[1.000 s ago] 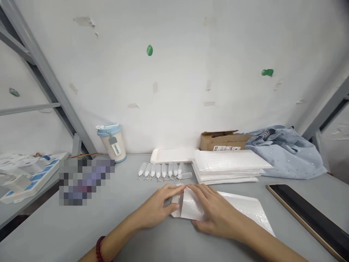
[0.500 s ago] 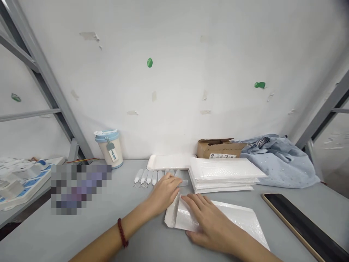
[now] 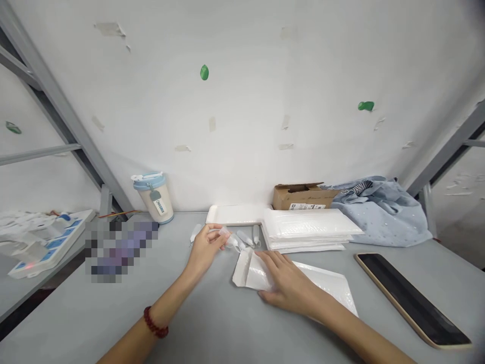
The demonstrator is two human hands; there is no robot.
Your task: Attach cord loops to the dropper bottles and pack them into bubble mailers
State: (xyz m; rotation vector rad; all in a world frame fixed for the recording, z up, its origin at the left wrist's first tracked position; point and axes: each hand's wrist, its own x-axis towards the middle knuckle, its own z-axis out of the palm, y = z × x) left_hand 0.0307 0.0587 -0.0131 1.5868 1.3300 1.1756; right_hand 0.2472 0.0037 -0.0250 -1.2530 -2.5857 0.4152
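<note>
My left hand point(image 3: 203, 248) is closed in a pinch on a small translucent squeeze bottle point(image 3: 228, 236) with a white tip and thin loop. The bottle is tilted, its tip pointing down and right toward the mouth of a white bubble mailer point(image 3: 331, 284). My right hand point(image 3: 286, 280) grips that mailer near its flap end, thumb at the near edge and fingers across the top. The flap point(image 3: 241, 268) is folded out to the left. More squeeze bottles point(image 3: 246, 237) lie behind my left hand, which partly hides the row.
A stack of bubble mailers point(image 3: 312, 225) lies behind my right hand, and another mailer point(image 3: 237, 214) sits by the wall. Farther back are a cardboard box point(image 3: 303, 197) and blue cloth point(image 3: 382, 220). A phone point(image 3: 413, 301) is at right; a tumbler point(image 3: 156, 199) and power strips point(image 3: 56, 247) are at left.
My left hand has moved left from over the bottles and now holds a squeeze bottle off the table. My right hand stays on the mailer. The view has tilted down slightly.
</note>
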